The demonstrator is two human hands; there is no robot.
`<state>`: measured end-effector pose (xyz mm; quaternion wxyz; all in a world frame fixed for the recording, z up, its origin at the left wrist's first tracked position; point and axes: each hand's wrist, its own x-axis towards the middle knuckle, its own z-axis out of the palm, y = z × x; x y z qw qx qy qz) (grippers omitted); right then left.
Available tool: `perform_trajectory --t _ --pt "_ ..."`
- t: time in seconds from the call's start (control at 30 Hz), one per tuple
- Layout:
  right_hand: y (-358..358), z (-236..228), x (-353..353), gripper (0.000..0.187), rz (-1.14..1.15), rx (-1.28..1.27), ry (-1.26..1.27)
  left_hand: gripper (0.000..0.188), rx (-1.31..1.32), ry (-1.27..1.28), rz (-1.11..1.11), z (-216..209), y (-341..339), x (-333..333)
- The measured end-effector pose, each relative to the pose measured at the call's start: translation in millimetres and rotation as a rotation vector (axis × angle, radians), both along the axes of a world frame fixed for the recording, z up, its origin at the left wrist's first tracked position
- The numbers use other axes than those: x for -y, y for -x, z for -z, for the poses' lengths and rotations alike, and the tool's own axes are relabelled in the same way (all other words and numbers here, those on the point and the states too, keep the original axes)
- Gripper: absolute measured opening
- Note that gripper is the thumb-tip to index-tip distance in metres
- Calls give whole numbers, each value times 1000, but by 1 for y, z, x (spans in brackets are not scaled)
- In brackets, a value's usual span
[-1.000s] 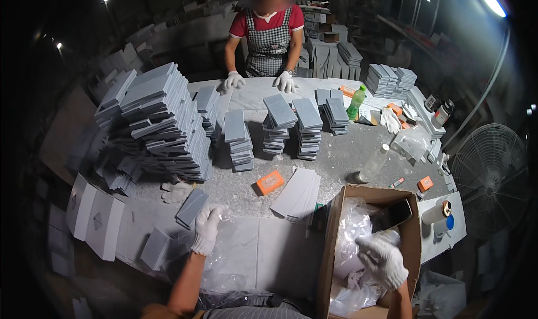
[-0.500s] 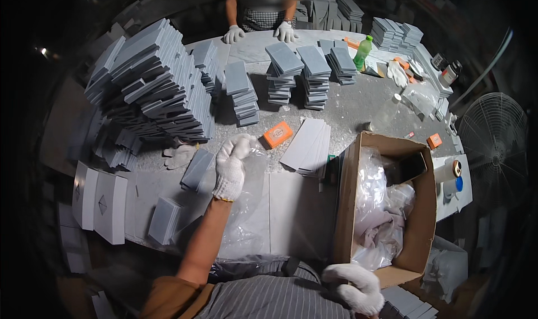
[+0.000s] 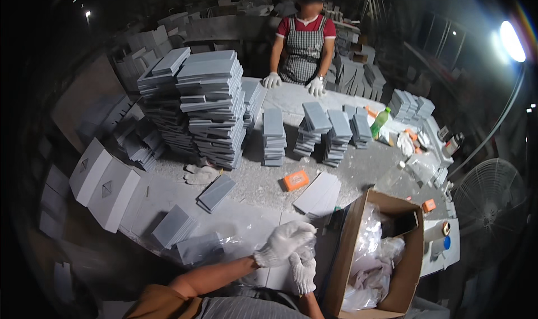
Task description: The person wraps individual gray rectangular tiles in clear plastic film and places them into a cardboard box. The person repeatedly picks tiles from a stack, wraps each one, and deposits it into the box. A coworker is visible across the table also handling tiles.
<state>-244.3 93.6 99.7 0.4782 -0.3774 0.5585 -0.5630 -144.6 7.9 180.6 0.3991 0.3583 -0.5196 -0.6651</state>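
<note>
My left hand (image 3: 284, 245), in a white knitted glove, is closed on a clear plastic bag (image 3: 234, 242). Just below and right of it, my gloved right hand (image 3: 304, 274) pinches the bag's edge, its fingertips close under the left hand. Part of the plastic trails left over the pale table near grey tiles (image 3: 199, 248), and the hands hide some of it. Another short stack of grey tiles (image 3: 174, 226) lies further left. To the right of my hands stands an open cardboard box (image 3: 416, 252) with crumpled clear plastic (image 3: 367, 285) inside.
Tall stacks of grey tiles (image 3: 210, 112) rise at the far left, with smaller stacks (image 3: 274, 137) beyond the orange box (image 3: 296, 180). White strips (image 3: 319, 194) lie near it. Across the table, a co-worker (image 3: 305, 50) rests both gloved hands on the edge. A fan (image 3: 487, 196) stands right.
My left hand has lowered and moved right with the plastic bag. My right hand has come up from beside the cardboard box to meet it. The view has tilted up, showing more of the co-worker.
</note>
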Motion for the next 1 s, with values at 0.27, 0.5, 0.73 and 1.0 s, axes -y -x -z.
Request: perform_trajectory --t 0.27,0.5,0.73,1.0 --pt "14 -28 32 21 152 505 -128 98 766 611 196 39 -117 24" --pt "3 10 97 37 94 811 -74 30 516 -210 91 85 -144 -21" --pt "-2 66 31 27 150 753 -169 30 507 -234 -142 95 -139 -14" --pt "-51 38 -27 107 -148 -151 -303 12 275 -506 -133 103 -123 -6"
